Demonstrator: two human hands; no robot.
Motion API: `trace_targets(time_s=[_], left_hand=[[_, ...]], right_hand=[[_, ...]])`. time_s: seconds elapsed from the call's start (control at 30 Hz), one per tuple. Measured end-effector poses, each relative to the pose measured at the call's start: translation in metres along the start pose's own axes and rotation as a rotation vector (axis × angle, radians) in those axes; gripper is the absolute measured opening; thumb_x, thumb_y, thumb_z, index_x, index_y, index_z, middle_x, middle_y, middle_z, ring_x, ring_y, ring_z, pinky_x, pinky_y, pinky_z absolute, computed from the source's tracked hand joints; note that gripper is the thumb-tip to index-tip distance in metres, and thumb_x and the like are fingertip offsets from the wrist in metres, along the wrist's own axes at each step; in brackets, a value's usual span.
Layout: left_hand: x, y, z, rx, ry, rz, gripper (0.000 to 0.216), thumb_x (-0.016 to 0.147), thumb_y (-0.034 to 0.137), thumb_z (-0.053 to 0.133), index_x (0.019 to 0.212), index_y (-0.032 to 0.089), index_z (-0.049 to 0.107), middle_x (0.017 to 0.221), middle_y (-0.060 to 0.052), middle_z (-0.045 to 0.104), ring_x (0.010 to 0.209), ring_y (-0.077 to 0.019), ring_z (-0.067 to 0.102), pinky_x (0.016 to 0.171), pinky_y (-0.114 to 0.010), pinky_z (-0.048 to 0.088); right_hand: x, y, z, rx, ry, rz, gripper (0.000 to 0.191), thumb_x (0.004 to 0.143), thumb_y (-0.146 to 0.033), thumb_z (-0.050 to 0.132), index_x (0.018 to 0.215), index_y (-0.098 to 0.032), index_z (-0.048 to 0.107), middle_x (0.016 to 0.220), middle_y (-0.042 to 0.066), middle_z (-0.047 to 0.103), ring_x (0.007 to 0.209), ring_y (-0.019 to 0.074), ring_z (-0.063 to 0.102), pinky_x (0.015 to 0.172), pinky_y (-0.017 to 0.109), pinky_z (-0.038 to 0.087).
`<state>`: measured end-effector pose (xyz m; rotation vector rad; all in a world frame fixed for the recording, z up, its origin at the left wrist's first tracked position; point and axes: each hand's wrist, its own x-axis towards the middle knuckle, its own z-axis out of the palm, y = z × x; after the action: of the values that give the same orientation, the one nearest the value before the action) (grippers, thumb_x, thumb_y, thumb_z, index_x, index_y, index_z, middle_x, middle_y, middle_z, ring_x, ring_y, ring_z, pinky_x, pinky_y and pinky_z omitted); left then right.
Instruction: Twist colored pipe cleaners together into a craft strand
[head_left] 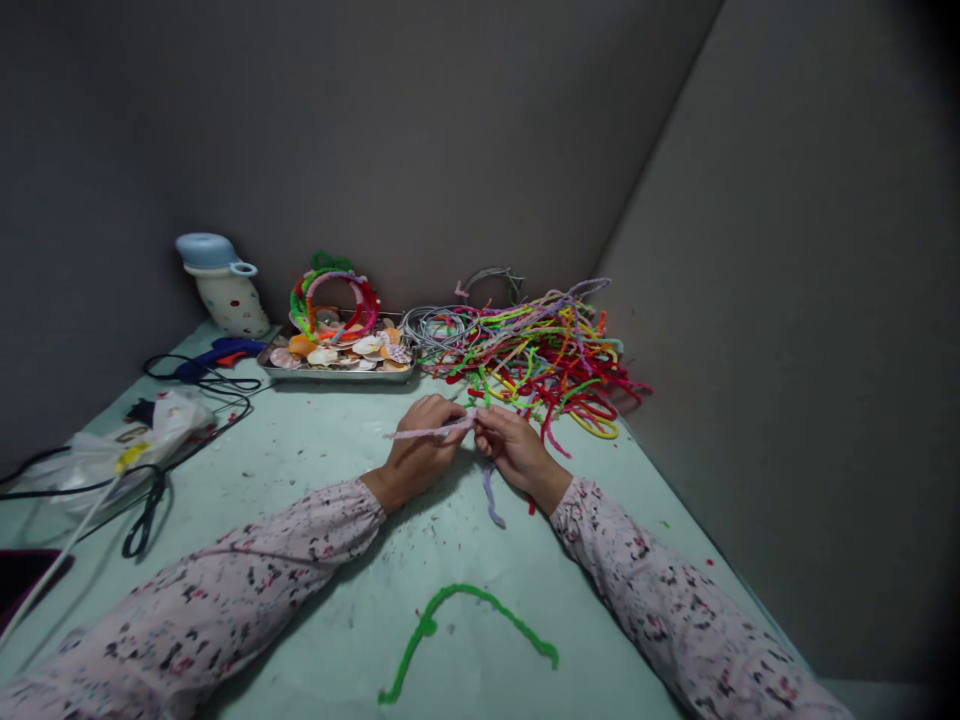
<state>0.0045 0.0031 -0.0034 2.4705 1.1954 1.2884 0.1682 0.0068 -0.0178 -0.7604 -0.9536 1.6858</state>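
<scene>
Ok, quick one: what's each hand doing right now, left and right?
Left hand: closed on the pale purple pipe cleaner.
Right hand: closed on the same pipe cleaner, with a loose end hanging below it.

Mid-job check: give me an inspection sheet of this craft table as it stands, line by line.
Surface: pale green table, strewn with small coloured scraps.
Job's things: lilac pipe cleaner held between both hands; pipe cleaner pile just behind them; green pipe cleaner lying loose in front.
Clutter: shell tray, wrapped hoops, glue gun, scissors, plastic bag, spotted jug.
Hands: left hand and right hand both pinch the lilac pipe cleaner.
Cables: black cable loops by the glue gun; white cable at the left edge.
Surroundings: plain grey walls on the far and right sides; nobody else seen.
</scene>
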Motion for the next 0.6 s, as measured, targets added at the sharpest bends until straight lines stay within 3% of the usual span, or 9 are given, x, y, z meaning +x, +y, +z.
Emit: trace_targets(time_s=[0.6], left_hand=[[-0.0016,0.0011,-0.0015,-0.174,-0.013,-0.092,0.013,0.086,0.027,0.054,0.083,0.019,0.063,0.083,-0.004,0.063,0.082,-0.0173,0.057,0.075,-0.031,0.047]], right_hand=[[0.0001,0.0008,-0.0001,-0.03,-0.004,-0.01,0.023,0.074,-0.036,0.072,0.076,-0.016,0.061,0.066,-0.003,0.058,0.052,0.0054,0.05,0.046,0.017,0.037]])
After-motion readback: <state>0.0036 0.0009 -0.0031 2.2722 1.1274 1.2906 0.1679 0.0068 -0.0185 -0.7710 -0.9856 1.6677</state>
